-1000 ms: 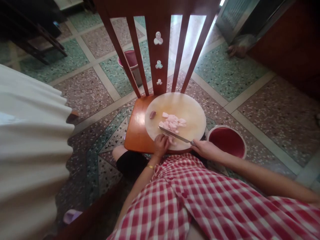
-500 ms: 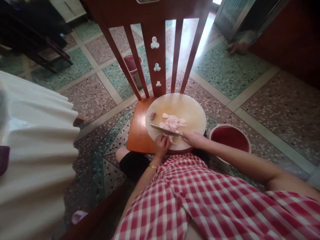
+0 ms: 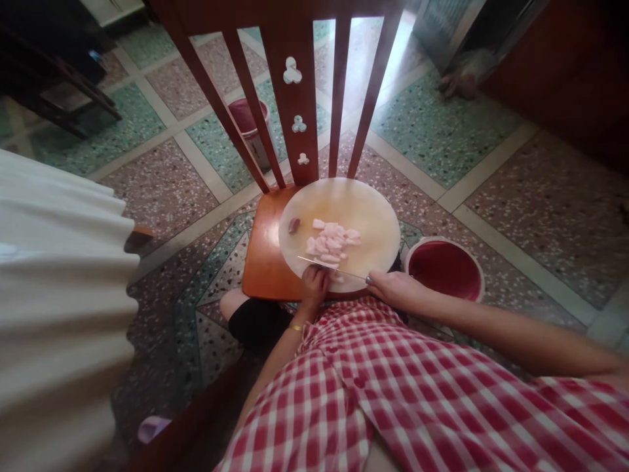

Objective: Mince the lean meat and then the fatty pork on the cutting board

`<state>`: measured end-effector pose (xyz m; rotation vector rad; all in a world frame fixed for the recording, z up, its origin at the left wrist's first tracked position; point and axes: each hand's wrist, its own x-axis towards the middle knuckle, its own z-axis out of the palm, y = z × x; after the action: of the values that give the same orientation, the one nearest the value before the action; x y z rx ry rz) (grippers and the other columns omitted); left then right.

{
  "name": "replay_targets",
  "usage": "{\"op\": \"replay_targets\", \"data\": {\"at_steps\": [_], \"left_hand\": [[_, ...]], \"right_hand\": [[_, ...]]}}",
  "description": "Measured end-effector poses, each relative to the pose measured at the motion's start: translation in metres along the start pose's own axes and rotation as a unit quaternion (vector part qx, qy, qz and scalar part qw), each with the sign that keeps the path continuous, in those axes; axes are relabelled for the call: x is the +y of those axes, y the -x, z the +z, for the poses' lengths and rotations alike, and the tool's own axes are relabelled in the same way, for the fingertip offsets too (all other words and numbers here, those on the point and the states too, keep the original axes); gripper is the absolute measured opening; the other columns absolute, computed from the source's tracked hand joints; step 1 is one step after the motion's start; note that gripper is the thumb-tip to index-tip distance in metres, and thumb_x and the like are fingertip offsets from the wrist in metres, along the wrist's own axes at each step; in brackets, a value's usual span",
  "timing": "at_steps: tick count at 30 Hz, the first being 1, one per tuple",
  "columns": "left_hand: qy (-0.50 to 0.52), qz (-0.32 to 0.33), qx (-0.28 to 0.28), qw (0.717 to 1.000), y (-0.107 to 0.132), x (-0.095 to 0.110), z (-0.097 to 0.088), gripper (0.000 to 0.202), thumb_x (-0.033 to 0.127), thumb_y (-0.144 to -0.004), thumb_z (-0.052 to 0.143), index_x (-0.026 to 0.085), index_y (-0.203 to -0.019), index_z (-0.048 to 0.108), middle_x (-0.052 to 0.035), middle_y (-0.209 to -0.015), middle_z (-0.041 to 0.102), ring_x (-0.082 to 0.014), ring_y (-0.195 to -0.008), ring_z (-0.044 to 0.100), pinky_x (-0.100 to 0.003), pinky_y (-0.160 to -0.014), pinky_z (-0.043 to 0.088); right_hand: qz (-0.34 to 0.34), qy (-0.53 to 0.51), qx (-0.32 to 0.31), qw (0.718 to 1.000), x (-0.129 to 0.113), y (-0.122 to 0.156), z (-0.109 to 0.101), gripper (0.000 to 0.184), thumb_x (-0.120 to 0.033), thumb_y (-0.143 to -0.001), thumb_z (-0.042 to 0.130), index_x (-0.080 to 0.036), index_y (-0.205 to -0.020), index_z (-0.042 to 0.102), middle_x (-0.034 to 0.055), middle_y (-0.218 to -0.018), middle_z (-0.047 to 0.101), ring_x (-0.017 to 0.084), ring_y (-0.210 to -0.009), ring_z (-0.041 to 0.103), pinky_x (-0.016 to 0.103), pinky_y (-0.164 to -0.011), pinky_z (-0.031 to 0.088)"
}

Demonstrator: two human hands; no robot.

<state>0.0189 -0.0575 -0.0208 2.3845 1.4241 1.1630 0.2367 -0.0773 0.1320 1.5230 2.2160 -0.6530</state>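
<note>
A round pale cutting board (image 3: 378, 223) rests on the wooden chair seat (image 3: 265, 255) before me. My right hand (image 3: 393, 288) is closed on the handle of a knife (image 3: 334, 269), whose blade reaches left across the board's near side. With its fingers curled, my left hand (image 3: 315, 283) presses on a piece of pale pink meat (image 3: 337, 278) just on the near side of the blade, partly hidden. Beyond the blade lies a heap of cut meat pieces (image 3: 331, 239). One small dark red piece (image 3: 293, 225) sits apart at the board's left.
A red bucket (image 3: 445, 269) stands on the floor at the right of the chair. Behind the slatted chair back (image 3: 289, 105) is another bucket (image 3: 249, 118). A white tablecloth (image 3: 59, 295) hangs at the left.
The knife has come nearer to me, and its blade now stands more edge-on. My left hand stays at the meat. The whole view has shifted slightly.
</note>
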Motion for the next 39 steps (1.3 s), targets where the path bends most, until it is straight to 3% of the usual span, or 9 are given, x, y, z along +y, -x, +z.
{"op": "replay_targets", "data": {"at_steps": [6,14,20,22,27,33,36,39], "left_hand": [[-0.005,-0.014,-0.021,1.0,0.002,-0.001,0.001,0.017,0.021,-0.083,0.045,0.016,-0.085,0.061,-0.009,-0.086,0.058,-0.0194,-0.087,0.052,-0.035,-0.078,0.042],[0.01,-0.026,-0.026,0.999,0.002,0.001,0.001,0.018,0.023,-0.083,0.045,0.016,-0.086,0.062,-0.009,-0.088,0.059,-0.0195,-0.091,0.053,-0.036,-0.084,0.041],[0.009,-0.038,-0.027,0.999,0.003,-0.001,0.002,0.02,0.025,-0.084,0.045,0.017,-0.087,0.063,-0.009,-0.088,0.059,-0.0197,-0.092,0.053,-0.037,-0.083,0.042],[0.005,-0.043,-0.029,0.999,0.003,0.001,-0.001,0.02,0.025,-0.084,0.046,0.018,-0.089,0.064,-0.0095,-0.091,0.059,-0.02,-0.094,0.053,-0.037,-0.084,0.042],[0.008,-0.045,-0.01,0.999,0.009,0.005,-0.006,0.019,0.025,-0.084,0.049,0.017,-0.095,0.063,-0.0111,-0.097,0.057,-0.0208,-0.1,0.051,-0.037,-0.086,0.041],[0.001,-0.029,0.006,1.0,0.011,0.001,-0.002,0.016,0.024,-0.083,0.05,0.016,-0.088,0.062,-0.0096,-0.09,0.058,-0.0187,-0.09,0.053,-0.035,-0.082,0.042],[0.009,-0.041,-0.007,0.999,0.011,0.0,-0.001,0.016,0.025,-0.084,0.048,0.016,-0.086,0.062,-0.0099,-0.09,0.058,-0.0194,-0.09,0.053,-0.036,-0.082,0.041],[0.019,-0.053,-0.01,0.998,0.012,0.0,0.001,0.016,0.025,-0.084,0.047,0.016,-0.086,0.061,-0.0103,-0.091,0.058,-0.0202,-0.093,0.052,-0.037,-0.084,0.04]], "right_hand": [[-0.034,-0.03,0.008,0.999,-0.026,-0.05,-0.01,0.03,-0.037,-0.091,0.034,-0.017,-0.109,0.048,0.0112,-0.095,0.067,0.022,-0.083,0.064,0.026,-0.062,0.041],[0.013,-0.012,-0.032,0.999,0.014,0.004,0.008,0.028,-0.037,-0.091,0.034,-0.016,-0.101,0.049,0.0117,-0.084,0.067,0.024,-0.076,0.065,0.027,-0.057,0.039],[-0.008,-0.049,0.018,0.999,-0.02,-0.053,0.008,0.033,-0.039,-0.091,0.034,-0.018,-0.111,0.048,0.0106,-0.094,0.067,0.023,-0.083,0.064,0.027,-0.064,0.042],[-0.011,-0.057,0.028,0.998,-0.021,-0.059,0.003,0.036,-0.04,-0.09,0.035,-0.018,-0.117,0.045,0.0104,-0.096,0.067,0.023,-0.083,0.064,0.028,-0.065,0.042],[-0.006,-0.053,0.043,0.998,-0.004,-0.027,-0.001,0.03,-0.037,-0.091,0.032,-0.017,-0.107,0.05,0.0105,-0.092,0.067,0.022,-0.082,0.063,0.027,-0.063,0.04],[-0.008,-0.025,0.011,1.0,0.002,0.012,0.001,0.026,-0.038,-0.091,0.034,-0.018,-0.098,0.049,0.0088,-0.083,0.067,0.02,-0.073,0.063,0.024,-0.056,0.035],[0.006,-0.018,-0.012,1.0,0.006,0.021,0.001,0.025,-0.038,-0.091,0.034,-0.018,-0.098,0.048,0.0091,-0.082,0.067,0.021,-0.071,0.064,0.024,-0.053,0.033],[0.003,-0.012,-0.024,1.0,0.004,0.012,0.002,0.024,-0.037,-0.091,0.034,-0.018,-0.098,0.048,0.0096,-0.082,0.067,0.022,-0.073,0.064,0.025,-0.053,0.034]]}}
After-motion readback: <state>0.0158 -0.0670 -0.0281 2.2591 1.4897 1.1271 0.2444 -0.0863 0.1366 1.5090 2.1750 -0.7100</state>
